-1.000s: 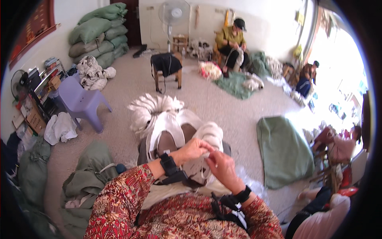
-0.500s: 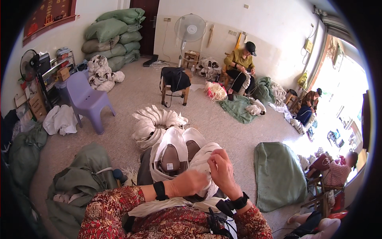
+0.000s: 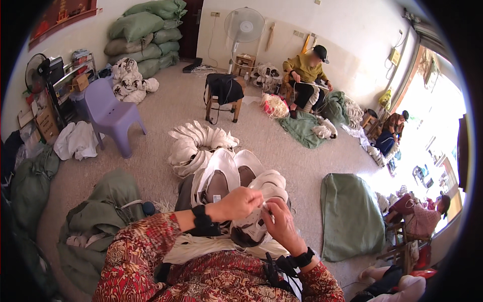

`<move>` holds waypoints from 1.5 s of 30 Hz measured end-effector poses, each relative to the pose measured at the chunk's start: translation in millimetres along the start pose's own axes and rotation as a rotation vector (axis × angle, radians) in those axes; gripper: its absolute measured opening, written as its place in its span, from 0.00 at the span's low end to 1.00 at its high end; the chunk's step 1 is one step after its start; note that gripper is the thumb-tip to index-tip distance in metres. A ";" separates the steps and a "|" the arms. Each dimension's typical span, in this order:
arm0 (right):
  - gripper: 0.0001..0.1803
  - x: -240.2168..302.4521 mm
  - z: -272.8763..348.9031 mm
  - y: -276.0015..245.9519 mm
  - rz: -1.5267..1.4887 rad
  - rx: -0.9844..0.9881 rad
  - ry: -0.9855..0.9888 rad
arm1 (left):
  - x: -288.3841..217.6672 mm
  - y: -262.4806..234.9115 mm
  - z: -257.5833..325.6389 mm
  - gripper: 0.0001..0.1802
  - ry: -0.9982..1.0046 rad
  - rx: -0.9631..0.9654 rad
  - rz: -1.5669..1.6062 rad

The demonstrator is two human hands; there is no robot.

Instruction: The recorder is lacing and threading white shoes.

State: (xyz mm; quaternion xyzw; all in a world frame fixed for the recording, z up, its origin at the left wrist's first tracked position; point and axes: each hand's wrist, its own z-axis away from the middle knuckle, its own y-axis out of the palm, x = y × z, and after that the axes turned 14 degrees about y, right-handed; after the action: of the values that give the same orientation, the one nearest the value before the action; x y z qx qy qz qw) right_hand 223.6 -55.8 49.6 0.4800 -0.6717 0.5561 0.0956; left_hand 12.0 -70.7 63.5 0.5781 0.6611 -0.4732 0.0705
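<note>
Several white shoe uppers [image 3: 220, 170] with grey-brown insides lie in front of me over my lap, the nearest overlapping like a stack. Above them my left hand [image 3: 234, 204] is closed, its fingertips pinched together at a thin white shoelace [image 3: 264, 205]. Close on its right, my right hand [image 3: 279, 222] is also closed, thumb and fingers pinching near the same lace beside the stacked uppers [image 3: 272, 182]. The two hands almost meet. Loose white laces [image 3: 221, 245] lie across my lap below the uppers.
Ahead on the floor lies a ring of white uppers [image 3: 198, 138]. A purple chair [image 3: 111, 117] and a green sack [image 3: 108, 214] are to the left, a flat green sack [image 3: 352, 216] to the right. A stool [image 3: 222, 98] stands farther off; other people [image 3: 307, 75] sit working rightward.
My left hand has risen toward the right hand, whose fingertips have come down slightly. A white lace now shows between them. The far seated person has drawn a strand out between both hands.
</note>
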 end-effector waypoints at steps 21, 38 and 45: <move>0.10 -49.6 -17.1 -53.5 -0.518 -0.287 0.304 | -3.5 -37.0 45.2 0.11 -0.266 -0.026 0.022; 0.09 -107.6 33.2 -61.8 -0.386 -0.432 0.535 | 3.4 24.9 -17.9 0.05 -0.025 -0.086 -0.174; 0.08 -80.6 44.4 -48.4 -0.384 -0.181 0.490 | 14.3 33.9 -22.6 0.06 -0.226 -0.044 0.194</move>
State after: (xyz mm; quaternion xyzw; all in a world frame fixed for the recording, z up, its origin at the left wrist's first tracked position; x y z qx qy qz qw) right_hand 319.9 -45.9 11.9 0.4394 -0.5728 0.5648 0.3998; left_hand 45.9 -48.7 48.1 0.5806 0.6000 -0.5117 0.2027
